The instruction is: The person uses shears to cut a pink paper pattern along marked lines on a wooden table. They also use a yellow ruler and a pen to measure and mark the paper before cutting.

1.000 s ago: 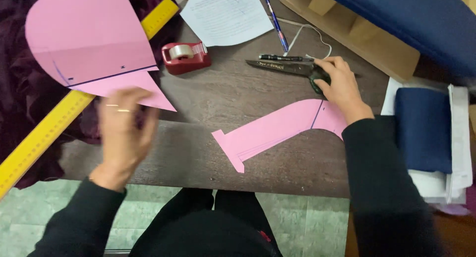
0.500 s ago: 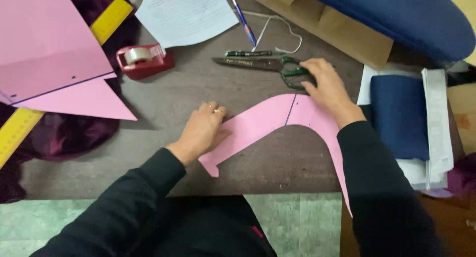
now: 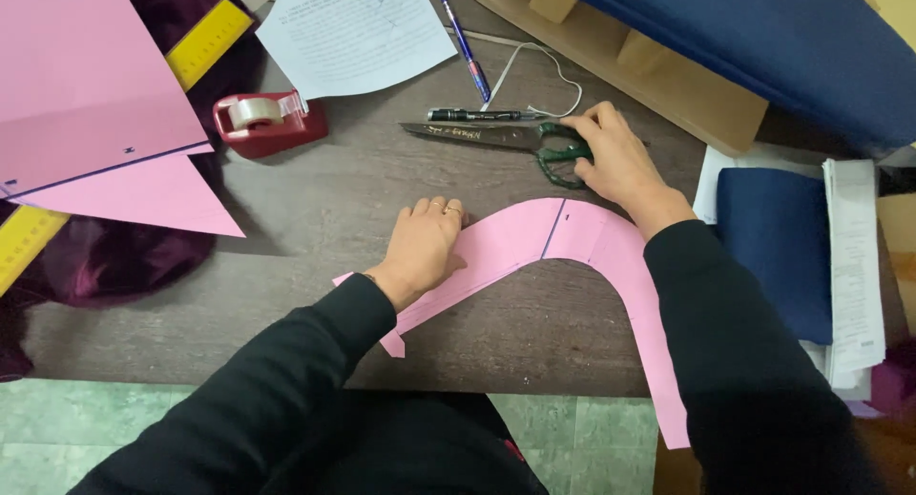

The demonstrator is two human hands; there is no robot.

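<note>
The left hand (image 3: 425, 247) lies flat, palm down and released, pressing on the curved pink paper pattern piece (image 3: 572, 237) that rests on the dark surface (image 3: 315, 199). The right hand (image 3: 620, 161) reaches to the far side of that piece and rests on the green handles of the scissors (image 3: 506, 137); its fingers curl over the loops, but whether the grip has closed through them cannot be told.

The scissors lie just beyond the pattern piece, long axis running left to right, blades pointing left and handles to the right under the right hand, so the right hand is plainly the nearer one. A black marker (image 3: 482, 115) lies parallel just behind the blades, with a blue pen (image 3: 465, 42) and a white cord (image 3: 534, 70) farther back.

The pattern piece arches like a boomerang: one arm runs from the near left under the left hand up to the bend, the other drops to the near right past the edge of the surface. A dark line crosses it near the bend.

To the left sit a red tape dispenser (image 3: 267, 123), a yellow ruler (image 3: 205, 42), larger pink sheets (image 3: 86, 104) and a printed paper (image 3: 353, 27)
</note>
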